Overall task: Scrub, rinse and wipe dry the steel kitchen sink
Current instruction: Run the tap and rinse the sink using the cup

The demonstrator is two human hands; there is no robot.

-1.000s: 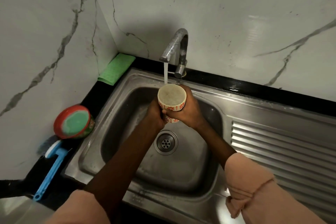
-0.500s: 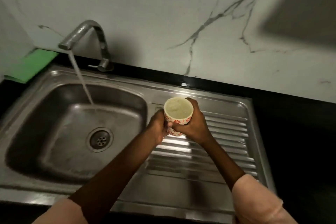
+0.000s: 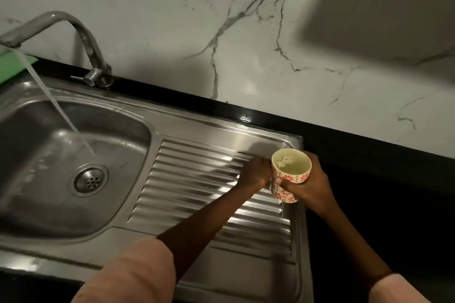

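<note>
The cream ceramic cup with red flower print, full of water, stood upright over the far right corner of the ribbed steel sink drainboard. The right hand wrapped it; the left hand curled against its left side, so a leftward tilt would likely pour across the ribs toward the basin.

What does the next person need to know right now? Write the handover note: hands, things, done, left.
Right hand grips the cup, full of water, upright over the far right end of the ribbed drainboard.
Left hand is at the cup's left side; the grip is hidden.
Tap is running into the sink; the drain is open.
A green cloth lies at the back left edge.
Done: cup filled. Whether the scrubbing is done cannot be told.
Left: probably pour over the drainboard, finish rinsing, shut the tap, wipe dry.
</note>
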